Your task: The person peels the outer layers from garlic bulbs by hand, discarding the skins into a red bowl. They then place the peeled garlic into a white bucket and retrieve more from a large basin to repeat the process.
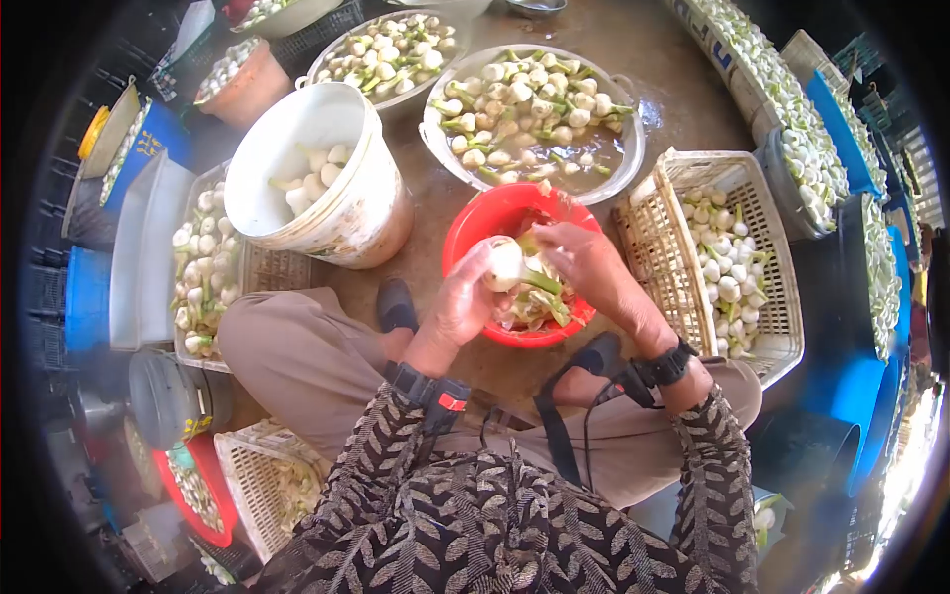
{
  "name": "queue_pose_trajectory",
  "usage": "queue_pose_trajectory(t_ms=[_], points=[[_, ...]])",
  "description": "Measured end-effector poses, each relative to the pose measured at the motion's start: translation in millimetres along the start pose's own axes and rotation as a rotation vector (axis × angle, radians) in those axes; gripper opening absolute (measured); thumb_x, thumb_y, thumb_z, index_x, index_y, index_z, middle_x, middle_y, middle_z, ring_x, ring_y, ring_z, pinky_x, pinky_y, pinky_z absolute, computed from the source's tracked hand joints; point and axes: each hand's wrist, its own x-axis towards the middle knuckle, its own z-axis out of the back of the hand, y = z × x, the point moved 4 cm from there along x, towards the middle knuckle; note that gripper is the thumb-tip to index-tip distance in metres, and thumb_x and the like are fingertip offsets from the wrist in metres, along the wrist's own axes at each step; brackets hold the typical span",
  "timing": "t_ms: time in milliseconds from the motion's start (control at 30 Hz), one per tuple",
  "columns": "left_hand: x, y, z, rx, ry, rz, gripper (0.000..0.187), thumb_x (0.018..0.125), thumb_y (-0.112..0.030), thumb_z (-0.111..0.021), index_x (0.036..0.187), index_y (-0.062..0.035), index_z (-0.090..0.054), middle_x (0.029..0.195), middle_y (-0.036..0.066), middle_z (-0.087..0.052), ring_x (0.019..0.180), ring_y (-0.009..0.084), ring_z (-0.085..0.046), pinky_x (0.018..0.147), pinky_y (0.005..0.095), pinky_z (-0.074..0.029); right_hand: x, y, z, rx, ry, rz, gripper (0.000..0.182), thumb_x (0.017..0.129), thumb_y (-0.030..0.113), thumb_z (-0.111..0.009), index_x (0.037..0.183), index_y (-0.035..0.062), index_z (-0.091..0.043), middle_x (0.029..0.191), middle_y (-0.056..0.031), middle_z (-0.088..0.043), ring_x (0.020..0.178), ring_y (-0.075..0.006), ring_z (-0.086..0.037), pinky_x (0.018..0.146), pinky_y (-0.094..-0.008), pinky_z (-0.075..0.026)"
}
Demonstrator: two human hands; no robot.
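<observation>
Over a red basin (465, 223), my left hand (460, 300) is closed around a round white bulb with a green stalk (505, 265), like an onion or fresh garlic. My right hand (589, 265) is beside the stalk end, its thumb and fingers pinched together. What lies between those fingertips is too small to make out, perhaps a strip of skin. Inside the basin, below both hands, are pale and green peelings (529, 312).
A white bucket (366, 223) with peeled bulbs stands ahead left. Beyond the red basin, a metal tub (435, 148) holds bulbs in water. A beige crate (683, 168) of bulbs is at right, another crate (262, 267) at left. Blue containers (851, 396) line the far right.
</observation>
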Motion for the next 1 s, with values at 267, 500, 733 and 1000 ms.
queue_pose_trajectory(t_ms=[267,500,733,1000], points=[[9.5,8.8,-8.3,0.126,0.047,0.000,0.035,0.088,-0.027,-0.057,0.118,-0.0083,-0.050,0.102,0.002,-0.059,0.089,0.0122,-0.059,0.069,0.0260,-0.052,-11.1,8.4,-12.0,-0.185,0.027,0.032,0.007,0.078,0.006,-0.057,0.079,0.0002,-0.060,0.076,-0.0176,-0.060,0.073,-0.0354,-0.058,0.063,-0.0427,-0.046],[8.6,11.0,-12.3,0.224,0.133,-0.074,0.067,0.072,-0.014,-0.072,0.130,-0.0003,-0.042,0.116,0.006,-0.055,0.103,0.0144,-0.057,0.089,0.0301,-0.050,-9.5,-26.8,-17.4,0.123,0.015,-0.414,0.011,0.076,0.008,-0.056,0.078,-0.0018,-0.061,0.074,-0.0086,-0.064,0.064,-0.0173,-0.060,0.058,-0.0290,-0.046],[0.4,-14.0,-38.2,0.761,-0.056,-0.072,0.044,0.086,-0.017,-0.061,0.123,0.0024,-0.048,0.108,0.007,-0.058,0.098,0.0110,-0.055,0.084,0.0266,-0.046,-15.0,-39.0,-20.0,0.396,0.038,-0.505,0.011,0.076,0.008,-0.056,0.077,0.0001,-0.064,0.069,-0.0007,-0.060,0.064,-0.0063,-0.055,0.058,-0.0206,-0.043],[16.6,9.9,-2.9,0.320,-0.164,-0.023,0.040,0.078,-0.018,-0.068,0.112,-0.0053,-0.052,0.096,0.005,-0.059,0.087,0.0159,-0.061,0.061,0.0286,-0.056,-13.4,-35.0,-29.1,0.542,-0.092,-0.434,0.016,0.084,0.013,-0.052,0.073,0.0031,-0.057,0.072,0.0033,-0.054,0.064,-0.0069,-0.048,0.059,-0.0238,-0.041]])
